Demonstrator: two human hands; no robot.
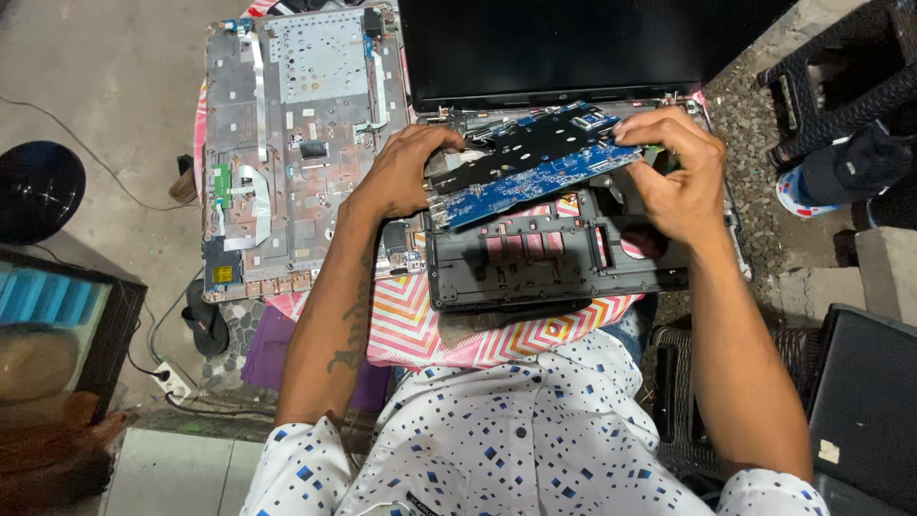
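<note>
Blue laptop motherboard (535, 162): tilted above grey laptop base (544, 263); left hand (406, 172) and right hand (673, 167) fingers closed on its opposite ends.

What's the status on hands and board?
Both hands, left and right, grip the blue circuit board. Board tilted above the open laptop base. Nothing blocking.

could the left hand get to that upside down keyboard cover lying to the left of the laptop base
Probably yes, though not freely. The upturned cover lies bare right beside the left hand, with nothing between them. But that hand is gripping the blue circuit board, which the right hand also holds, so it would have to let go first.
</note>
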